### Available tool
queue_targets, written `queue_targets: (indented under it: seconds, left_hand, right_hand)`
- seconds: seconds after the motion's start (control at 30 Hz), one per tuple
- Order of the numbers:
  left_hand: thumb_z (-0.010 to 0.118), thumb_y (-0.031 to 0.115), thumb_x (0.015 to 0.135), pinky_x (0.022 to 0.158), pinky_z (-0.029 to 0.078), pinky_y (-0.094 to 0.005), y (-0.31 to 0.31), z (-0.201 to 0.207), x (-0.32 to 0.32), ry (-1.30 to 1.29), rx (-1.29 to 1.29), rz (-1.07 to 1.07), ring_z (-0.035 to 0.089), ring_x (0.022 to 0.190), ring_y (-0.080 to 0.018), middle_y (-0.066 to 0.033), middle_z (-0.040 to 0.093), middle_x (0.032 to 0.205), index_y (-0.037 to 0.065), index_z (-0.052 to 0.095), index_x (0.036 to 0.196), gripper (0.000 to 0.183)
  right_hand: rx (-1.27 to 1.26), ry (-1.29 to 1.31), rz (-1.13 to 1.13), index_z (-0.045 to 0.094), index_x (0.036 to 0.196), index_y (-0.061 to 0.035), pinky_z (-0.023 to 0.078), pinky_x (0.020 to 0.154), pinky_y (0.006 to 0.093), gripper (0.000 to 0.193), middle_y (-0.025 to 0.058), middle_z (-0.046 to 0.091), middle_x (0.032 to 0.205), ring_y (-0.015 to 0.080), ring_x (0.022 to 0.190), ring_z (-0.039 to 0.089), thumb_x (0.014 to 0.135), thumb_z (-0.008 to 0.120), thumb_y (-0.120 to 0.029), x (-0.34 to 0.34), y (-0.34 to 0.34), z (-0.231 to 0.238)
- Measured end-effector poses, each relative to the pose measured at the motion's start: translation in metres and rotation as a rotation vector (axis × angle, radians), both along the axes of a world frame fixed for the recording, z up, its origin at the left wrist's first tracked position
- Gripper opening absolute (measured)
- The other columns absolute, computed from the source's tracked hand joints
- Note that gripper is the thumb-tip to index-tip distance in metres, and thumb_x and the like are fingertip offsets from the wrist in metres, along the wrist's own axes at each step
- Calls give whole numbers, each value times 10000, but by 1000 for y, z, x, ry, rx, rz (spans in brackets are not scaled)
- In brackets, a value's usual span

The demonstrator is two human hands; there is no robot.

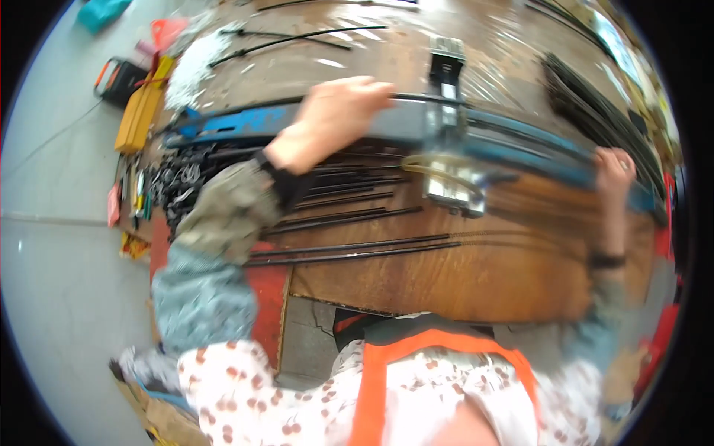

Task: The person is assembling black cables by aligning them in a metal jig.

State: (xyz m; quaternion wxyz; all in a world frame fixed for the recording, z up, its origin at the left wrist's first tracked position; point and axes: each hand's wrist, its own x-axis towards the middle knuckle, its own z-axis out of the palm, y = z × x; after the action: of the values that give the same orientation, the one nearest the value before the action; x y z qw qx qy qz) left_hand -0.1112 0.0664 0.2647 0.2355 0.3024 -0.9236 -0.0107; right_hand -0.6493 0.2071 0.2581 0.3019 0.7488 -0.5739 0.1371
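Observation:
A long, low blue-grey rail fixture (401,119) runs across the bench. At its middle stands a metal clamp-like device (448,115) with a shiny block (455,189) on the near side and a clear yellowish tube (439,167). Above the fixture's left half, my left hand (335,115) is closed round a thin black cable (416,97), which runs along the far side toward the clamp. My right hand (616,175) is at the fixture's right end, blurred, with curled fingers; what they hold is hidden.
Several black rods or cables (349,219) lie on the brown wooden bench (416,279), with a heap of black parts (178,182) at left. Further back are loose cables (297,37) and white scraps (197,67). A dark cable bundle (595,111) lies at the far right.

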Motion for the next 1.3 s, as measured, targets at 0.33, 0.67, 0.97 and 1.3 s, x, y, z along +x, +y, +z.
queue_targets:
  seconds: [0.33,0.67,0.97,1.3]
  left_hand:
    - [603,182,949,648,508,-470,-2,-22,-37,-5,120,3,653,760,-378,-156,639,771,29,533,856,192]
    - [624,187,937,669,511,-451,-3,-33,-42,72,35,-96,643,766,-358,-141,622,753,49,544,826,195]
    - [570,250,973,654,508,-496,0,-16,-47,-141,137,173,656,785,-398,-182,664,792,76,556,879,198]
    - [587,210,954,621,479,-496,10,-22,-44,-85,118,136,631,740,-409,-181,632,748,69,538,858,177]
  right_hand:
    - [62,-216,-46,633,944,-13,434,862,394,86,130,587,854,297,861,568,941,630,-100,-25,1,-34]
    - [-35,-143,73,700,1130,-57,403,982,390,225,102,695,1110,283,1067,621,911,651,-49,42,18,-14]
    - [96,-290,190,693,1142,-104,358,903,387,308,20,715,1009,222,1022,618,840,733,-157,145,50,-16]
    - [310,-624,380,665,1075,-52,423,791,370,273,74,653,866,274,887,603,811,731,-73,189,35,-40]
